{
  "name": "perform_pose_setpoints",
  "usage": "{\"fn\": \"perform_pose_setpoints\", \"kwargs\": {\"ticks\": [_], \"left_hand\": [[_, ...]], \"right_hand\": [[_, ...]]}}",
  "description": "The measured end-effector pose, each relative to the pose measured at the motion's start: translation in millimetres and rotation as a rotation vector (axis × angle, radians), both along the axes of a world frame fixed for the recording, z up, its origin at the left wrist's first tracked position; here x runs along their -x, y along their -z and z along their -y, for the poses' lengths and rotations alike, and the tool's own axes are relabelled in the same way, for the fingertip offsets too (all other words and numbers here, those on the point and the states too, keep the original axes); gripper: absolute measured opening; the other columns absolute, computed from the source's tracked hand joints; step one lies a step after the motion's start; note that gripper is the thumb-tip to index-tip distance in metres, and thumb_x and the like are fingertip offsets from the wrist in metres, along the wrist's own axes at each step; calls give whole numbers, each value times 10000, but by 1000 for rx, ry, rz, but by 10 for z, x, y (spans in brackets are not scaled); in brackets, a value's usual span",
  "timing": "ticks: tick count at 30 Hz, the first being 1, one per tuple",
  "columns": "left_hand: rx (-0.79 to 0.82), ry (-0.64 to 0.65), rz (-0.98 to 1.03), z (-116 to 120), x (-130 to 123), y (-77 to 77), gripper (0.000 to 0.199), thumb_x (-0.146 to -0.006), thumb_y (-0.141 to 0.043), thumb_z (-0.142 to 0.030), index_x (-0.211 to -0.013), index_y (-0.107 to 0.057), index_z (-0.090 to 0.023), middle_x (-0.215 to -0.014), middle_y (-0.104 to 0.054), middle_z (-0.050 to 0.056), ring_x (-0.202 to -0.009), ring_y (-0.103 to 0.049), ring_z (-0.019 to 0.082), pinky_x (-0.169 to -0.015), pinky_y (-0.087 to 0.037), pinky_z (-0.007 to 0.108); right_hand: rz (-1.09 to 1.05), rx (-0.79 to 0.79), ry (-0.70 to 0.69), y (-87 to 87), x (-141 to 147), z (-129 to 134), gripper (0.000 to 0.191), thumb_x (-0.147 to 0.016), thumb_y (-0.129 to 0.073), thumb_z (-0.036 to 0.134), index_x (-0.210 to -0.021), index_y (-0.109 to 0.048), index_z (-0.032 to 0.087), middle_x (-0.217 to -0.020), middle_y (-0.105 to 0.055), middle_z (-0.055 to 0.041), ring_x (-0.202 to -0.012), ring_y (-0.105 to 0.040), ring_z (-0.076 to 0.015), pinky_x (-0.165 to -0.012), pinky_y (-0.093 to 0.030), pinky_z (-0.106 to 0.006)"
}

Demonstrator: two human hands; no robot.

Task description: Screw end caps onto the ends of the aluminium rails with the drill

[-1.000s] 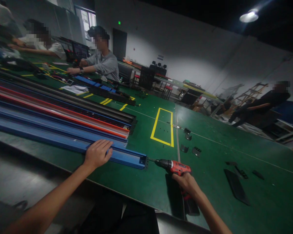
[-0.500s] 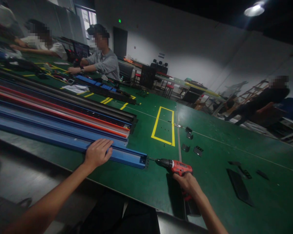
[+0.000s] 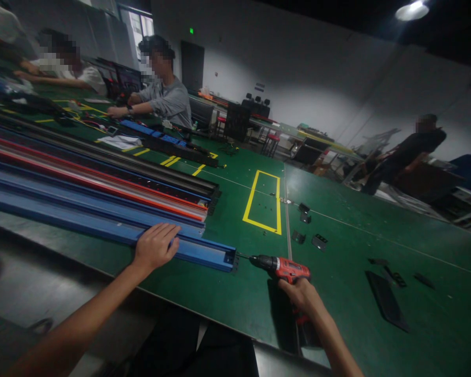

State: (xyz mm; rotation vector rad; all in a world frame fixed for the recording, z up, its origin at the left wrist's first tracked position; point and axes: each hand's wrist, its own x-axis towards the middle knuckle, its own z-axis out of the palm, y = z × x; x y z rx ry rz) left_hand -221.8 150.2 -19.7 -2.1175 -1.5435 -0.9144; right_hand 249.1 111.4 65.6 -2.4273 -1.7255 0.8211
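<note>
A long blue rail (image 3: 208, 253) lies along the near side of the green table, its right end closed by a black end cap (image 3: 234, 261). My left hand (image 3: 157, 246) rests over the rail a little left of that end, fingers wrapped across its top. In my right hand (image 3: 298, 293) is a red and black power drill (image 3: 288, 269), held by its grip. The drill points left, and its long bit meets the end cap or stops right beside it.
Behind the blue rail lie red and black rails (image 3: 172, 201). Black brackets (image 3: 320, 241) and a dark flat piece (image 3: 387, 301) are on the table (image 3: 337, 283) to the right. People sit at the far left; another person (image 3: 412, 152) stands at the right.
The person at the far right has shifted left. Both of my hands, the drill and the blue rail hold nearly the same places.
</note>
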Motion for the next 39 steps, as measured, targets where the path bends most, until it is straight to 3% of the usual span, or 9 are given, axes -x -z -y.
{"fn": "perform_pose_setpoints", "kwargs": {"ticks": [28, 39], "left_hand": [[-77, 9, -79, 5, -14, -39, 398, -961, -479, -303, -1132, -787, -118, -1098, -791, 155, -1018, -737, 335, -1003, -511, 490], [-54, -5, -64, 11, -23, -52, 394, -967, -463, -316, -1119, -792, -163, -1097, -798, 116, -1017, -737, 309, -1017, -511, 473]], "right_hand": [[-19, 18, -12, 11, -23, 3, 330, -889, -568, 447, -683, -629, 198, -661, -657, -47, -617, -635, -184, -557, -405, -261], [-18, 36, -12, 14, -41, -8, 337, -912, -554, 442, -699, -631, 193, -685, -679, -61, -635, -649, -195, -580, -421, -273]]}}
